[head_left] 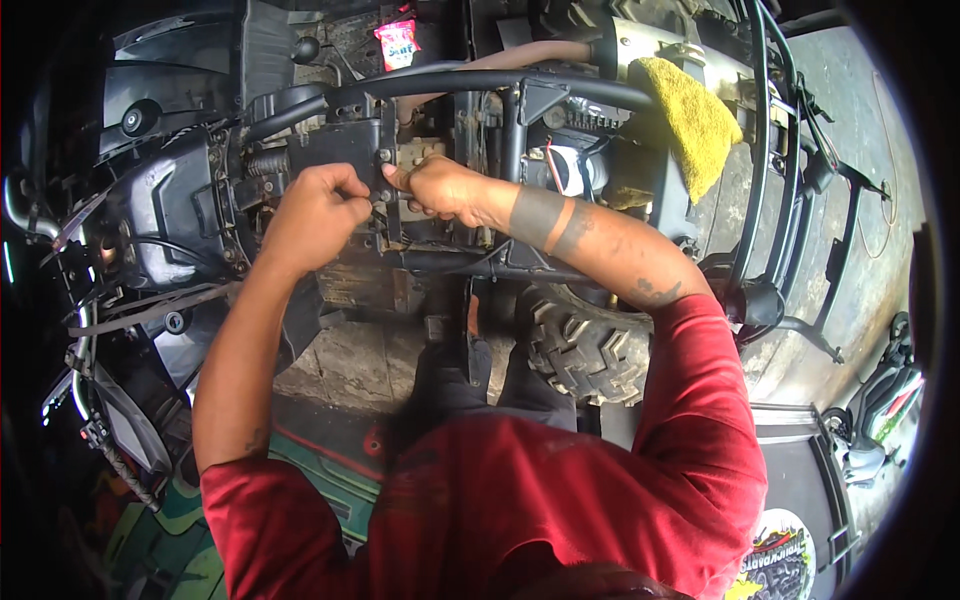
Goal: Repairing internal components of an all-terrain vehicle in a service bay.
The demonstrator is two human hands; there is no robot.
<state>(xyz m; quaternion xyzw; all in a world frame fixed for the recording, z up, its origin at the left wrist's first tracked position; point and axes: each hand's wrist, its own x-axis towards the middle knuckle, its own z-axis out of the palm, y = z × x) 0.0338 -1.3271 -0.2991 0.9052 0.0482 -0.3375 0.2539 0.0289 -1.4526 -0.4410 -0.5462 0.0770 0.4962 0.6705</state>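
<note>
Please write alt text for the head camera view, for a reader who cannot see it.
A person's bare left hand and right hand are close together over a black vehicle frame. A yellow cloth hangs to their right, with a chunky tire lower down. The person wears a red shirt.

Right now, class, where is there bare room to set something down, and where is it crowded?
Bare concrete floor shows between the black rack and motorbike, with a smaller patch between left forearm and dark trousers. Crowded: around left hand and right hand, among frame bars.
</note>
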